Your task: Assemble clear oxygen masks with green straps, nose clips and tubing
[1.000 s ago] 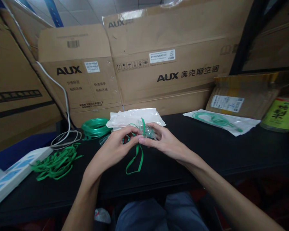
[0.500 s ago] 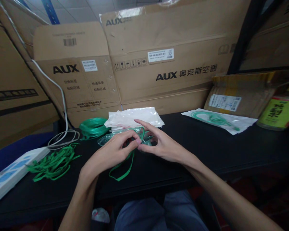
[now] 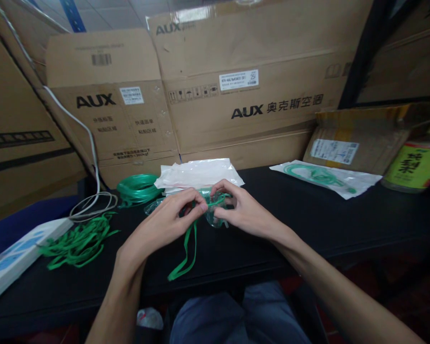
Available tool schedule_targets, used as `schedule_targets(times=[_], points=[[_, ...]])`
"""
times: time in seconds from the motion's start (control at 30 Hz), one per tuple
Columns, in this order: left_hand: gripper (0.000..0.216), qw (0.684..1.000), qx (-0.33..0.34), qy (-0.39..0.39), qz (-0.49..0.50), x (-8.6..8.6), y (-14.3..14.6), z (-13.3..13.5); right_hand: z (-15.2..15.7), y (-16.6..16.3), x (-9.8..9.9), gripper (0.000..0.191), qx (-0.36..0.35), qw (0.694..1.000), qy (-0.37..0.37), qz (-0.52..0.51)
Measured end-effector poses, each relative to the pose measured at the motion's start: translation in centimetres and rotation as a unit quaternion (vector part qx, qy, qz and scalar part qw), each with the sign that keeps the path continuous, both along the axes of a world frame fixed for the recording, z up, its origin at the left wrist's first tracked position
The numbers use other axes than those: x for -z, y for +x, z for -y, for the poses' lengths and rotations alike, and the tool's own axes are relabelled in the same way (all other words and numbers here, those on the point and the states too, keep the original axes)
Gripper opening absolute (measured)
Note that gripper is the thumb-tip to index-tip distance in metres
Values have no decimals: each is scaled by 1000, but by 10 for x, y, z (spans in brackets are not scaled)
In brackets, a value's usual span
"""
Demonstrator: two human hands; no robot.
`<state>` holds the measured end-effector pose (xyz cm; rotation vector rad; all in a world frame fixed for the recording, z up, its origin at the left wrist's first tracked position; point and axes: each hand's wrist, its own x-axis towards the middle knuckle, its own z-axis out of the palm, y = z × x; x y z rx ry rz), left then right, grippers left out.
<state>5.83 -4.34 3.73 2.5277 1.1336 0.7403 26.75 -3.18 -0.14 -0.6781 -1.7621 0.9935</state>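
My left hand (image 3: 170, 215) is closed, thumb and forefinger pinching a green elastic strap (image 3: 180, 273), whose loop hangs down in front of the fingers. Part of the strap runs from the pinch across to the right. A clear green-tinted plastic face mask (image 3: 213, 220) sits between the hands, partly hidden by fingers. My right hand (image 3: 246, 211) curls round its right side, thumb and fingers gripping it. Behind my left hand, more clear plastic (image 3: 153, 206) shows on the black table (image 3: 290, 220).
A coil of green tubing (image 3: 138, 188) and white packets (image 3: 200, 173) lie behind the hands. Loose green straps (image 3: 79, 241) and a white power strip (image 3: 25, 258) are at left. At right stand a packaged tube set (image 3: 347, 184), a carton (image 3: 361, 134) and a jar (image 3: 419, 162).
The right hand's raised fingers have bent down round the mask. The strap now stretches rightward across the mask, and its hanging loop has swung and dropped slightly.
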Motion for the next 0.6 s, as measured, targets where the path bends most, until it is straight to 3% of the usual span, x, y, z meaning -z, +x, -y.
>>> schedule_targets(times=[0.17,0.33,0.47,0.6], points=[[24,1000,-22,17,7,-2,-9,-3,-3,2,0,30,49,999,6,-1],[24,999,-38,29,22,-1,-2,-1,2,-1,0,31,43,997,43,51],[29,998,-20,40,32,3,3,-2,5,-4,2,32,30,994,67,75],[20,998,10,45,30,5,3,-5,5,-5,3,31,34,993,78,83]])
